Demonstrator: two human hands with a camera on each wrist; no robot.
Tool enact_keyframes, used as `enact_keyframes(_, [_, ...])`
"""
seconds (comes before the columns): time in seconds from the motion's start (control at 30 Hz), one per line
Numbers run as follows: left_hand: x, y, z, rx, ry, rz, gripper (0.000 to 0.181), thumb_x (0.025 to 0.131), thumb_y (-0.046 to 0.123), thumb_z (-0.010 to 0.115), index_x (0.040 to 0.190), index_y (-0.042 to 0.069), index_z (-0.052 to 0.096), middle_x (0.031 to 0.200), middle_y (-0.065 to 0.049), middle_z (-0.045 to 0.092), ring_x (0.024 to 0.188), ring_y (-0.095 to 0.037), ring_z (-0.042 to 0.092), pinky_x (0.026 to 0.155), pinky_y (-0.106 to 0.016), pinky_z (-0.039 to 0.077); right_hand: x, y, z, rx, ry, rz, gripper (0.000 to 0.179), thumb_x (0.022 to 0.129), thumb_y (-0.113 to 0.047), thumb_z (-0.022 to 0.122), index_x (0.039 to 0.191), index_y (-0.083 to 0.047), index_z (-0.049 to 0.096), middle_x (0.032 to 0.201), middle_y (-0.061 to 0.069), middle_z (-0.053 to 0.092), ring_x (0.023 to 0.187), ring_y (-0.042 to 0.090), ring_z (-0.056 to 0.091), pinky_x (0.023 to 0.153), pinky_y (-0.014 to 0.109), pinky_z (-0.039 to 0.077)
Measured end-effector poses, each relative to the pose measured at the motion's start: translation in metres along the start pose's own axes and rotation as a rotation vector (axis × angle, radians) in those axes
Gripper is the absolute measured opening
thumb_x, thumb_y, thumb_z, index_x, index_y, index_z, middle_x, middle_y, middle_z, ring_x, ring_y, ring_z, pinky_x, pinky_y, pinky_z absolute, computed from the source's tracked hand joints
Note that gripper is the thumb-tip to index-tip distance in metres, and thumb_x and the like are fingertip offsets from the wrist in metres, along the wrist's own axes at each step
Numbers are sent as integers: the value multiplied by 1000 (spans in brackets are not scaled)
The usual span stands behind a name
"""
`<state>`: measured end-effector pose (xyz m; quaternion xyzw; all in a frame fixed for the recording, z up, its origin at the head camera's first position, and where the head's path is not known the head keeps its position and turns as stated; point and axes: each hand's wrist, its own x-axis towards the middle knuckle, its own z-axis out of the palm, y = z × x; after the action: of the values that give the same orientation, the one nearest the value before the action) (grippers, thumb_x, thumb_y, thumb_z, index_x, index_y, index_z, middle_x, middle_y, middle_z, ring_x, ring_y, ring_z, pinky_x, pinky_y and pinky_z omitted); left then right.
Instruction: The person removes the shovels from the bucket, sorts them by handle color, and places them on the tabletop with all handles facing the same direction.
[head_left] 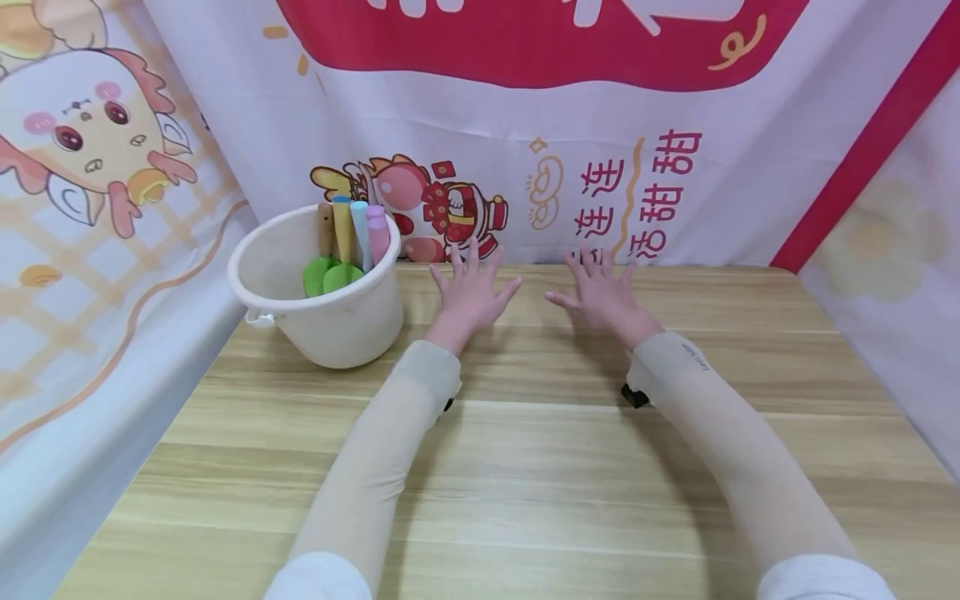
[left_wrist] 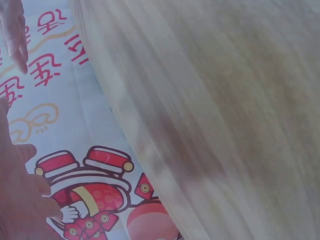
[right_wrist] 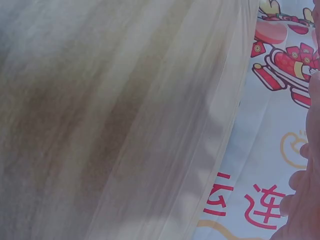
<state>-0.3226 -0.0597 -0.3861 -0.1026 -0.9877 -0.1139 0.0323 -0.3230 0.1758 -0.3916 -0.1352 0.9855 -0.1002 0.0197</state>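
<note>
Both hands stretch forward over the wooden table [head_left: 540, 483] near its far edge, fingers spread and holding nothing. My left hand [head_left: 468, 296] is just right of a white bucket [head_left: 337, 329], with its thumb pointing right. Across a gap, my right hand [head_left: 603, 296] has its thumb pointing left. In the left wrist view the left hand [left_wrist: 22, 190] shows at the left edge, with the right hand's fingers [left_wrist: 14, 32] above it. The right wrist view has the right hand [right_wrist: 305, 200] along its right edge.
Green-headed tools [head_left: 341, 275] with wooden handles, and blue and pink handles [head_left: 378, 233], stand in the bucket. A printed cloth [head_left: 525, 117] hangs behind the table. Another patterned cloth [head_left: 97, 250] covers the left side, and white cloth borders the right.
</note>
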Motion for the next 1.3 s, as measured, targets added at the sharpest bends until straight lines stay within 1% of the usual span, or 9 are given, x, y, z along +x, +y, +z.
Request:
enact_keyframes(0.17, [-4,-1,0,-14,-6,14,76,101,73,26,166,37,7,171,-12,-8,152,-42,-19,113,-76,-6,-4,-3,1,3,0,-16,99,94,-82,30,166,-21,-1,168,13,-14,149,44,-20,106,70,-23])
enact_keyframes(0.37, [-9,-2,-2,-24,2,42,77,101,73,27,166,36,9,171,-14,-4,153,-41,-17,113,-76,-5,-8,-8,2,23,5,-48,98,94,-80,36,167,-21,4,168,13,-11,151,45,-14,109,71,-18])
enact_keyframes(0.43, [-12,-1,-3,-31,8,56,77,101,73,27,166,35,11,171,-14,-2,153,-41,-17,113,-76,-3,-10,-11,3,27,3,-61,97,95,-78,38,167,-22,5,169,12,-11,151,46,-13,110,71,-16])
enact_keyframes(0.57, [-19,-1,-8,-46,-5,73,79,100,75,23,166,34,11,171,-12,-4,153,-41,-13,115,-75,0,-15,-16,4,43,-6,-88,92,99,-70,44,167,-21,6,169,11,-11,151,47,-10,111,70,-14])
enact_keyframes(0.67, [-25,-1,-10,-50,-25,86,79,99,76,20,166,34,10,171,-11,-8,153,-40,-14,116,-74,-2,-19,-20,5,62,-13,-102,90,100,-64,48,167,-21,6,169,11,-11,152,46,-10,112,70,-14])
enact_keyframes(0.83, [-32,0,-14,-48,-29,106,78,101,74,23,166,34,12,171,-11,-8,153,-38,-15,116,-73,-3,-24,-27,6,69,-18,-126,92,98,-71,43,167,-20,8,169,11,-12,151,45,-15,111,71,-14])
enact_keyframes(0.93, [-37,1,-17,-59,-30,116,77,101,74,23,166,34,11,171,-10,-7,154,-38,-14,117,-71,-2,-29,-32,4,73,-20,-137,93,97,-74,40,167,-21,9,169,11,-10,151,44,-14,111,71,-12])
enact_keyframes(1.13, [-48,0,-31,-89,-33,137,76,102,71,26,166,34,12,171,-8,-6,155,-39,-6,118,-70,5,-35,-39,2,78,-16,-172,91,98,-72,42,167,-24,7,169,9,-8,151,44,-13,112,72,-9])
enact_keyframes(1.3, [-56,-2,-43,-111,6,156,74,103,68,31,166,32,17,172,-7,2,155,-39,2,117,-71,16,-39,-41,1,111,16,-203,88,99,-68,46,167,-21,13,170,8,-3,153,43,-10,115,71,-4])
